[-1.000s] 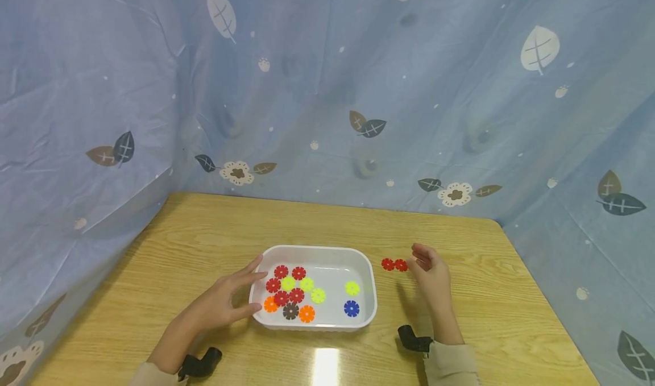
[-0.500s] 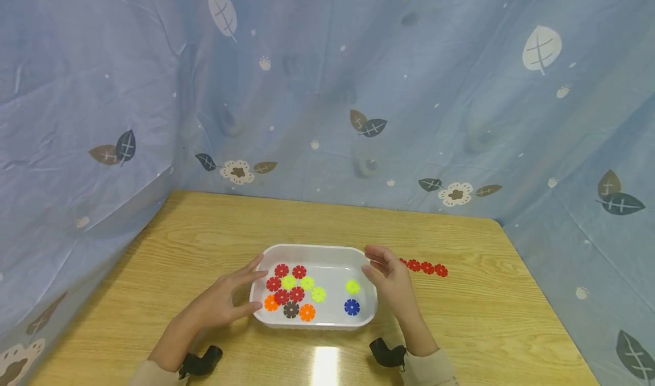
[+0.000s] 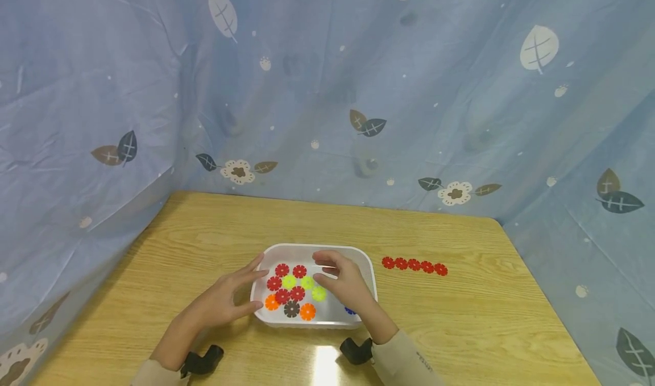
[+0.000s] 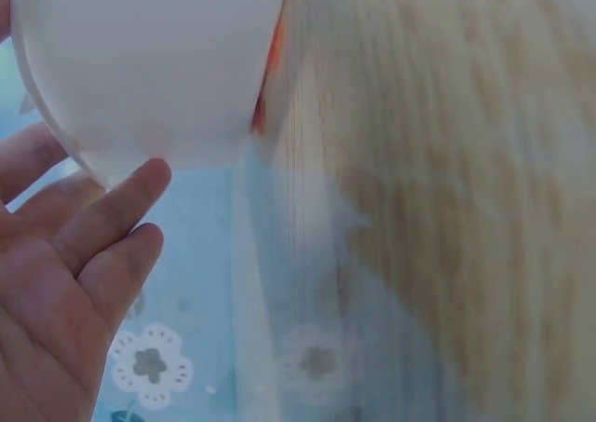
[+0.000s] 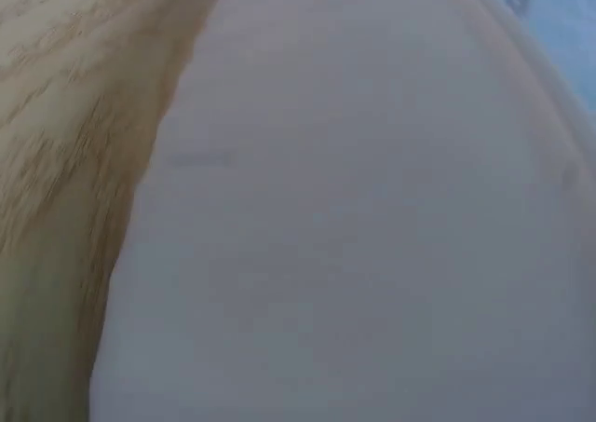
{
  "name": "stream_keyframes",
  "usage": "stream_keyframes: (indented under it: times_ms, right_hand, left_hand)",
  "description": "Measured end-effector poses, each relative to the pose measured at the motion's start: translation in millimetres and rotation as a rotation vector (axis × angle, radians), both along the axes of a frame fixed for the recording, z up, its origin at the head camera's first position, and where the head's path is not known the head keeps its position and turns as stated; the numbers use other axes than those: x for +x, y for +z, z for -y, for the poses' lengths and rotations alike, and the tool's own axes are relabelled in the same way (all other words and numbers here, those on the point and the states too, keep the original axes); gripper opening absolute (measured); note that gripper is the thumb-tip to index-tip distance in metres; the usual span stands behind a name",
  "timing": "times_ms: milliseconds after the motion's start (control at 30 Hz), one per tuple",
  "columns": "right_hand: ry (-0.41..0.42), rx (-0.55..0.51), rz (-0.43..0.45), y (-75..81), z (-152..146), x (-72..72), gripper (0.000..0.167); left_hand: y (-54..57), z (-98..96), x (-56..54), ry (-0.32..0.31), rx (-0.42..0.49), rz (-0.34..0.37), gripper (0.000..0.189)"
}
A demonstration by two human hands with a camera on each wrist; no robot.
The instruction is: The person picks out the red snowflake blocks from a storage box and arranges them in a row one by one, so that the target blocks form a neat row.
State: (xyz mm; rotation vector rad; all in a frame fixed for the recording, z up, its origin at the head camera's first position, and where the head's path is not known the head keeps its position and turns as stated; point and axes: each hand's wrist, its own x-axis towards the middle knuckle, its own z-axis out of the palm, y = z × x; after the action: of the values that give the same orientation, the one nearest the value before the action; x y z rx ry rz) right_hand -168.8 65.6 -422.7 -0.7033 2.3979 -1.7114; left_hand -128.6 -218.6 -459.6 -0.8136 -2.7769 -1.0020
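A white plastic tray (image 3: 335, 324) stands on the table, holding notched snowflake discs. Red discs (image 3: 298, 293), yellow ones (image 3: 319, 294), orange ones (image 3: 308, 312) and a dark brown disc (image 3: 291, 308) lie in its left half. My left hand (image 3: 220, 302) touches the tray's left end with spread fingers; its fingertips also lie against the tray wall (image 4: 149, 77) in the left wrist view. Over the middle of the tray hovers my right hand (image 3: 347, 281), fingers loosely bent, nothing seen in them. Partly behind it shows a blue disc (image 3: 350, 311). The right wrist view shows mostly the tray's wall (image 5: 345, 208).
Right of the tray, several red discs form a row (image 3: 414, 265) on the wooden table (image 3: 460, 306). A patterned blue curtain (image 3: 307, 90) hangs behind and at both sides. Each wrist wears a black camera mount (image 3: 204, 360).
My right hand has moved left from the row of red discs to above the tray, uncovering the row and hiding the yellow disc at the tray's right. My left hand has stayed put.
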Motion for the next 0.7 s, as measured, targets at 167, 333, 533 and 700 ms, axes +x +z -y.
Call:
stream_keyframes:
  times_ms: [167,333,533,700]
  right_hand:
    - [0.08,0.072,-0.004,-12.8,16.1,-7.2,0.038]
    - [0.125,0.174,0.005,-23.8,29.6,-11.8,0.033]
    - [0.124,0.314,0.044,-32.8,37.5,-13.4,0.031]
    - [0.122,0.411,0.041,-33.8,40.3,-11.5,0.031]
  left_hand:
    - [-0.8,0.1,0.0,0.005,-0.001,0.002,0.059]
    - [-1.3,0.0,-0.6,0.002,-0.007,0.006,0.058]
    - [-1.5,0.8,-0.3,-0.002,0.0,0.005,0.058]
    - [-2.5,1.5,-0.6,-0.004,0.008,0.004,0.057]
